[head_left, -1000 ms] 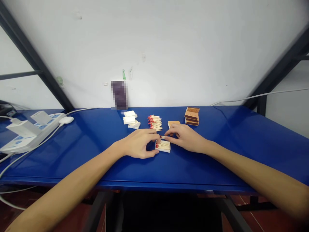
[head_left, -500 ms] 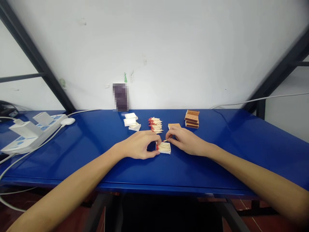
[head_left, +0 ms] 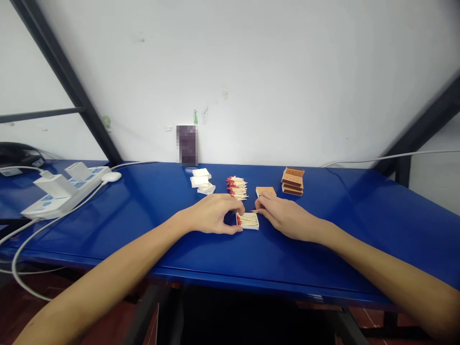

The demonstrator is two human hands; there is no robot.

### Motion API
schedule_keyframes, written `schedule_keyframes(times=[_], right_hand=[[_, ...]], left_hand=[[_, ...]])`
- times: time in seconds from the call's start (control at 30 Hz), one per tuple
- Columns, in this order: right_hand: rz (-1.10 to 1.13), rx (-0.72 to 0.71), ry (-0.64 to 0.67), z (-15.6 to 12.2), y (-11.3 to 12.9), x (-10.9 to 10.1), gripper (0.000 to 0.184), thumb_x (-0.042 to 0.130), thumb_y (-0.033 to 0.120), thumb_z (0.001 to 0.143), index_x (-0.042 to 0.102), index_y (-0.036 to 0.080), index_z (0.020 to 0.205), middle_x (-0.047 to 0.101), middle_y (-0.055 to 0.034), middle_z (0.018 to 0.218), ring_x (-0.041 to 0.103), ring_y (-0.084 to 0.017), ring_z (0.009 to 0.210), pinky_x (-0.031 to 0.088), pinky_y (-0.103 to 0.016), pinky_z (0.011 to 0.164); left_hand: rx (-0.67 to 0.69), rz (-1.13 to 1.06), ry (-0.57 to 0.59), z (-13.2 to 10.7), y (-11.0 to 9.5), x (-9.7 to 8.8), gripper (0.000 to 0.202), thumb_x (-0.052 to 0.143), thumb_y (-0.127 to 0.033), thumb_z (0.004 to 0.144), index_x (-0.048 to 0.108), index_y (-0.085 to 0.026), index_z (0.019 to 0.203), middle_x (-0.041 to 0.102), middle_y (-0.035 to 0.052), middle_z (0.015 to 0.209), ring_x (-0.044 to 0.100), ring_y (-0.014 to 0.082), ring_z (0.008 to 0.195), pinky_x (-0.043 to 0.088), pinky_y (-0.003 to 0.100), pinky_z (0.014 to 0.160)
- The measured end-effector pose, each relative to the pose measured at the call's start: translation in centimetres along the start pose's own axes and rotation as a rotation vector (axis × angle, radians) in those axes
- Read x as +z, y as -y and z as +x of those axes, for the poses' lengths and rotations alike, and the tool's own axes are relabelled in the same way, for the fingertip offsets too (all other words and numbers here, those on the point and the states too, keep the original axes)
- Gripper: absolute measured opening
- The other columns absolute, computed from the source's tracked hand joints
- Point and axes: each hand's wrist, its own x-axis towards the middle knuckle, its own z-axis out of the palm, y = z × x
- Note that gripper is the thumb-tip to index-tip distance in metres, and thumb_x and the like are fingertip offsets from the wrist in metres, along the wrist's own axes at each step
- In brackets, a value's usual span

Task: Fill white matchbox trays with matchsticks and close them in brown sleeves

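Note:
My left hand (head_left: 213, 214) pinches the left end of a white matchbox tray (head_left: 257, 227) between thumb and fingers. Inside it lies a layer of matches (head_left: 248, 220), red heads to the left. Just right of the tray, my right hand (head_left: 283, 215) grips a single match (head_left: 254, 211) between fingertips, its red head pointing left by the tray's far edge. Beyond them is a pile of loose matches (head_left: 237, 188), heads also to the left. An orange matchbox sleeve (head_left: 265, 191) lies behind my right fingers, partly covered by them.
Several white matchbox trays (head_left: 201, 180) are heaped at the back left of the blue table (head_left: 215, 258). Brown matchbox sleeves (head_left: 293, 181) are stacked at the back right. A power strip (head_left: 72, 191) with plugs and cables occupies the left side. A pixelated dark object (head_left: 187, 146) leans against the wall.
The view has shifted a little, so everything sits slightly further right. My right hand has drawn slightly away from the tray with the match, whose red head now shows. My left hand keeps its grip.

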Motion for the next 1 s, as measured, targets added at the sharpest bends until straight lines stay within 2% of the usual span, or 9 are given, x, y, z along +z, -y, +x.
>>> schedule_keyframes(times=[0.2, 0.33, 0.43, 0.53, 0.67, 0.83, 1.0], right_hand=[[0.056, 0.062, -0.061, 0.3, -0.2, 0.5, 0.016, 0.032, 0.025, 0.101, 0.046, 0.022, 0.094, 0.059, -0.0051, 0.094, 0.057, -0.018, 0.073, 0.041, -0.031, 0.061], [0.134, -0.012, -0.206, 0.5, 0.0, 0.2, 0.017, 0.037, 0.026, 0.100, 0.050, 0.021, 0.089, 0.059, -0.0044, 0.088, 0.055, -0.018, 0.076, 0.041, -0.031, 0.067], [0.202, -0.125, -0.268, 0.4, 0.5, -0.1, 0.018, 0.044, 0.027, 0.098, 0.057, 0.020, 0.089, 0.058, -0.0036, 0.081, 0.053, -0.017, 0.073, 0.040, -0.030, 0.066], [0.252, -0.225, -0.229, 0.1, 1.0, -0.2, 0.019, 0.046, 0.027, 0.098, 0.062, 0.020, 0.091, 0.060, -0.0041, 0.083, 0.053, -0.016, 0.072, 0.041, -0.029, 0.066], [0.253, -0.241, -0.182, 0.0, 1.0, -0.1, 0.023, 0.044, 0.027, 0.099, 0.065, 0.021, 0.092, 0.059, -0.0044, 0.085, 0.053, -0.015, 0.073, 0.041, -0.029, 0.067], [0.154, -0.129, -0.243, 0.4, -0.1, 0.1, 0.018, 0.047, 0.025, 0.096, 0.065, 0.020, 0.095, 0.059, -0.0046, 0.086, 0.054, -0.017, 0.077, 0.041, -0.030, 0.069], [0.221, -0.024, -0.088, 0.9, -1.1, 0.3, 0.016, 0.056, 0.034, 0.091, 0.064, 0.020, 0.095, 0.059, -0.0020, 0.083, 0.055, -0.016, 0.073, 0.041, -0.028, 0.063]], left_hand=[[0.020, -0.028, -0.009, -0.1, 0.1, 0.2, 0.028, 0.071, -0.039, 0.080, 0.062, -0.019, 0.097, 0.067, 0.0016, 0.091, 0.059, 0.0164, 0.080, 0.042, 0.028, 0.073], [0.012, -0.051, 0.003, -0.1, 0.0, 0.2, 0.029, 0.068, -0.043, 0.081, 0.060, -0.019, 0.097, 0.065, 0.0024, 0.089, 0.058, 0.0173, 0.080, 0.041, 0.029, 0.074], [-0.017, -0.051, 0.009, -0.1, -0.1, 0.1, 0.031, 0.067, -0.045, 0.082, 0.056, -0.019, 0.094, 0.061, 0.0012, 0.086, 0.055, 0.0168, 0.077, 0.038, 0.028, 0.071], [-0.045, -0.041, 0.004, 0.0, -0.2, 0.1, 0.034, 0.068, -0.048, 0.081, 0.052, -0.020, 0.092, 0.056, -0.0008, 0.082, 0.051, 0.0156, 0.073, 0.036, 0.026, 0.067], [-0.059, -0.045, 0.001, -0.1, -0.1, 0.1, 0.037, 0.068, -0.050, 0.081, 0.049, -0.020, 0.090, 0.055, -0.0009, 0.082, 0.050, 0.0153, 0.072, 0.035, 0.026, 0.067], [-0.011, -0.040, 0.019, -0.1, -0.1, 0.1, 0.032, 0.066, -0.046, 0.084, 0.057, -0.020, 0.100, 0.063, 0.0024, 0.091, 0.056, 0.0178, 0.082, 0.039, 0.028, 0.074], [-0.008, -0.009, 0.032, -0.2, -0.2, -0.1, 0.036, 0.069, -0.045, 0.081, 0.062, -0.020, 0.106, 0.065, 0.0018, 0.091, 0.057, 0.0168, 0.080, 0.040, 0.028, 0.073]])
